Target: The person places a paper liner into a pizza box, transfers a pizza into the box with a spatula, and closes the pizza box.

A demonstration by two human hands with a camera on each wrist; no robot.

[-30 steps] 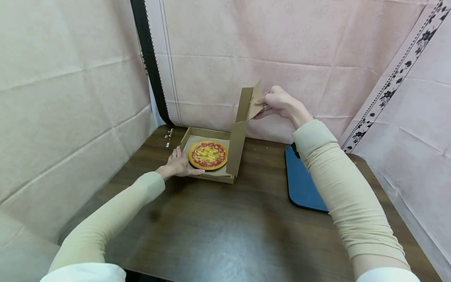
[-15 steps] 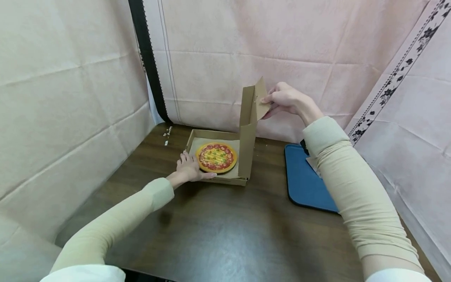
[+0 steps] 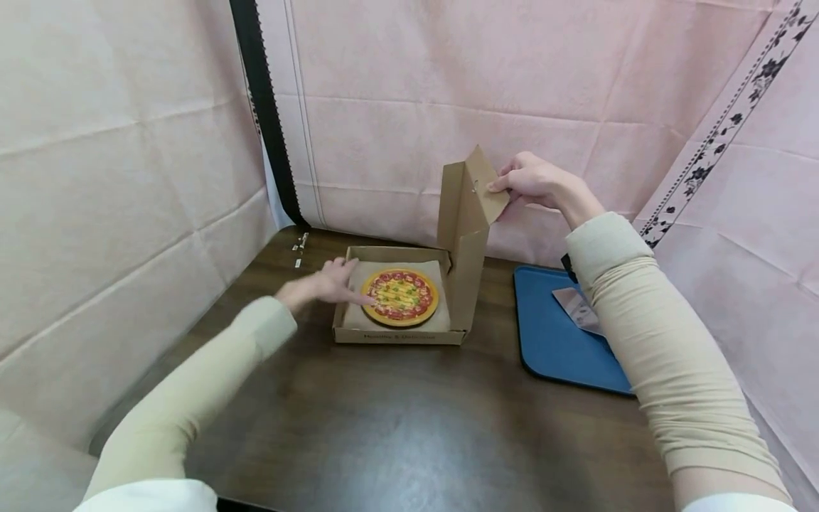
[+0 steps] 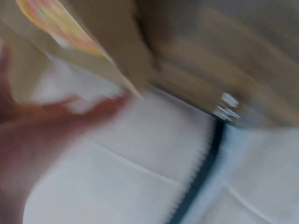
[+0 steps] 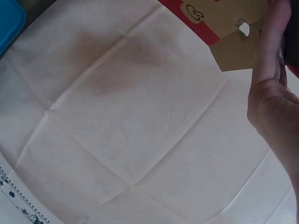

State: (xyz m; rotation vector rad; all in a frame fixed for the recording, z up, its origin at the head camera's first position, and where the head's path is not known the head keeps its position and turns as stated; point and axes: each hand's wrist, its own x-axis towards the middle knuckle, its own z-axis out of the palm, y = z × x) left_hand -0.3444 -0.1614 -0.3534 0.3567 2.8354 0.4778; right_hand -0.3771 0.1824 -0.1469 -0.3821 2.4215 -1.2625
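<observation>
In the head view a cardboard pizza box (image 3: 397, 337) stands on the table with its lid (image 3: 472, 274) raised upright on the right side. Inside it, on pale paper, lies a round pizza (image 3: 399, 297) with red and yellow topping. My right hand (image 3: 536, 183) pinches the flap (image 3: 484, 183) at the lid's upper edge. The lid's red and brown outside (image 5: 210, 21) shows in the right wrist view beside that hand (image 5: 275, 88). My left hand (image 3: 323, 284) hovers at the box's left wall, fingers spread, thumb reaching toward the pizza. It is blurred in the left wrist view.
To the right on the dark wooden table (image 3: 384, 427) is a blue tray (image 3: 550, 348), partly behind my right forearm, with a flat greyish piece (image 3: 578, 310) on it. Small white scraps (image 3: 298, 249) lie at the back left corner. Cloth hangings (image 3: 384, 85) stand around the table.
The box has shifted right and turned so its front wall faces me. My right hand moved right with the flap, tilting the lid outward. My left hand lifted away from the box's front left corner.
</observation>
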